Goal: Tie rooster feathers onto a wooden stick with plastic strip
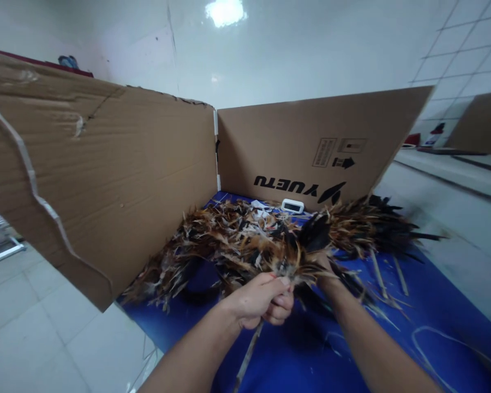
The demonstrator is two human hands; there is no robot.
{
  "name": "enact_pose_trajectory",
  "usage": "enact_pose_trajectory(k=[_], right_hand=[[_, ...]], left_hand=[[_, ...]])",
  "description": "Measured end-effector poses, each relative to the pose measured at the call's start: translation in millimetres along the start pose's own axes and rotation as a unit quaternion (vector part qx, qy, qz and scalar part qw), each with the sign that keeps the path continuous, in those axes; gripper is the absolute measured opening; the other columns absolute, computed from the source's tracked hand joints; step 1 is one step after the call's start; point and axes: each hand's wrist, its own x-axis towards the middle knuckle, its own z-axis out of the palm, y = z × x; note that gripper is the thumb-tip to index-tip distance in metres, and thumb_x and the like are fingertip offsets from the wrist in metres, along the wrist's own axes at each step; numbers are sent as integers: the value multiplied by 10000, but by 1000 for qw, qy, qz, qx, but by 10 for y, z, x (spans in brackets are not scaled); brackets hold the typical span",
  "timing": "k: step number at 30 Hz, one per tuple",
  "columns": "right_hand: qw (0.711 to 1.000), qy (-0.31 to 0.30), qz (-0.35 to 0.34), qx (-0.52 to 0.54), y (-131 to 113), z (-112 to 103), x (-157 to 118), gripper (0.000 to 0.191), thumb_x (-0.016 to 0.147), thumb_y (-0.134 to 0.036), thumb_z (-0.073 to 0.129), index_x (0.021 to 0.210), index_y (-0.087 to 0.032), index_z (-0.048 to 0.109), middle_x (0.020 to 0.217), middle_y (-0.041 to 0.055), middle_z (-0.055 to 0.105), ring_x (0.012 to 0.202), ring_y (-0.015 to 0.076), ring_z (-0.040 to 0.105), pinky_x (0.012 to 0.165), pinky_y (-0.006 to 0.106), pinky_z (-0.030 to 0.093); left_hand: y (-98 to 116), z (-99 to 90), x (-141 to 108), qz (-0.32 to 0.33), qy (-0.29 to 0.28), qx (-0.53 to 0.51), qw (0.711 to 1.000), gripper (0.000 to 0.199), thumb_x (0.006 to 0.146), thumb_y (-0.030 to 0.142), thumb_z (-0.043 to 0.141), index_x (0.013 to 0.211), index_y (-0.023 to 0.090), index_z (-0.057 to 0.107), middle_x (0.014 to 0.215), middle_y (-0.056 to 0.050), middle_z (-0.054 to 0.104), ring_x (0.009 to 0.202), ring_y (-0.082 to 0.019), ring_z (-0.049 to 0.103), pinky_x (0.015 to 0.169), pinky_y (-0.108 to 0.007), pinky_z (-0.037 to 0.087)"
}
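Observation:
My left hand [265,300] is closed around a thin stick [249,352], whose bare end slants down toward me. At the stick's upper end, brown and black feathers [288,254] fan out just above my thumb, forming what looks like a feather duster. My right hand [323,262] reaches in on the right side of these feathers. They cover its fingers, so I cannot see what it holds. Beyond both hands lies a wide heap of loose brown feathers [213,232] on the blue table covering [303,355].
Cardboard panels stand at the left [147,164] and the back [270,136]. Before the back panel sits a small white device with a dark screen [292,206]. To the right lie a bundle of finished-looking feathers [364,224] with sticks [378,275] and a pale string [421,338].

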Motion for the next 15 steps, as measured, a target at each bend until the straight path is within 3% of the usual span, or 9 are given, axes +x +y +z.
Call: enact_pose_trajectory(k=[7, 11, 15], right_hand=[[974, -93, -162, -126, -180, 890, 311, 120, 706, -195, 561, 682, -259, 659, 866, 49, 662, 951, 253, 522, 912, 374, 312], [955, -125, -187, -195, -133, 1216, 461, 109, 728, -182, 566, 724, -248, 652, 867, 58, 653, 957, 247, 489, 917, 372, 275], [947, -129, -167, -242, -8, 1382, 612, 146, 693, -118, 578, 577, -206, 570, 766, 89, 638, 940, 252, 480, 891, 376, 280]], left_hand=[[141, -23, -129, 27, -88, -88, 992, 254, 814, 407, 511, 775, 196, 377, 556, 79, 198, 392, -27, 88, 384, -203, 27], [164, -42, -146, 32, -111, -110, 987, 264, 801, 406, 534, 764, 192, 384, 553, 76, 203, 379, -28, 91, 384, -219, 14], [144, -84, -97, 25, -99, -114, 988, 289, 788, 411, 553, 737, 189, 376, 539, 81, 214, 363, -21, 105, 382, -218, 10]])
